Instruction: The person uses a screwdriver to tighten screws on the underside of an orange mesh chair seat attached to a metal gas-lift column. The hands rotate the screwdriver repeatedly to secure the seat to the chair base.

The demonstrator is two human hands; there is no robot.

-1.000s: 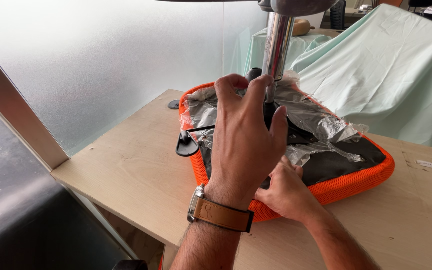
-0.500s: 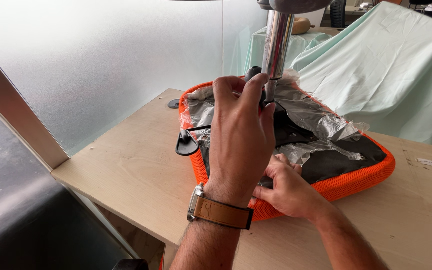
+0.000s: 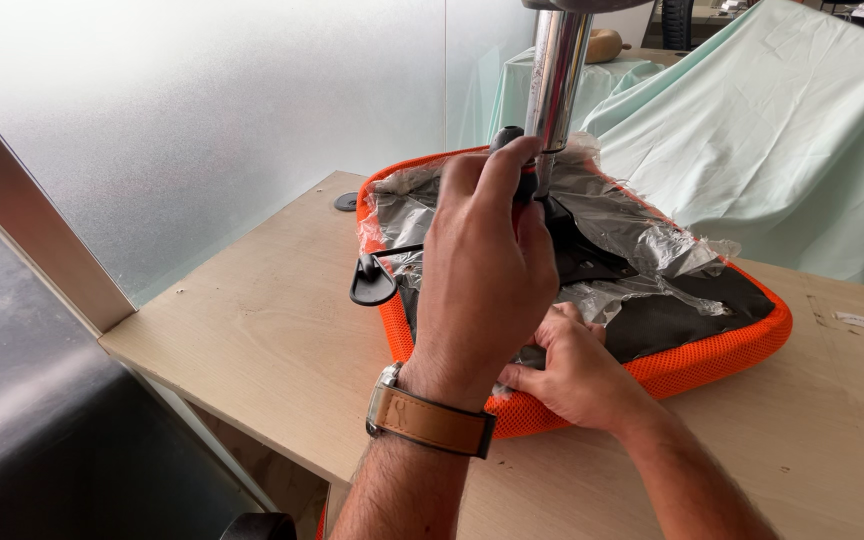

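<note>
In the head view, an upturned orange mesh chair seat (image 3: pixel 722 355) lies on a pale wooden table (image 3: pixel 282 330), its black underside facing up and partly covered with crinkled clear plastic wrap (image 3: pixel 642 225). A shiny metal column (image 3: pixel 557 85) rises straight up from the middle of the seat's underside and runs out of the top of the picture. The left hand (image 3: pixel 482 280) is raised over the seat, its fingers curled tight around a dark handle (image 3: pixel 512 140) just beside the base of the column; what lies below the handle is hidden behind the hand. A tan leather watch strap (image 3: pixel 432 420) sits on that wrist. The right hand (image 3: pixel 572 370) rests low on the near edge of the seat, fingers pressed flat and partly tucked against the plastic and black underside; whether it grasps anything cannot be told. A black lever with a rounded paddle end (image 3: pixel 372 285) sticks out from the seat's left side over the table. Behind the table hangs a pale green cloth (image 3: pixel 792 130) draped over something bulky, and frosted glass (image 3: pixel 202 120) fills the left.
</note>
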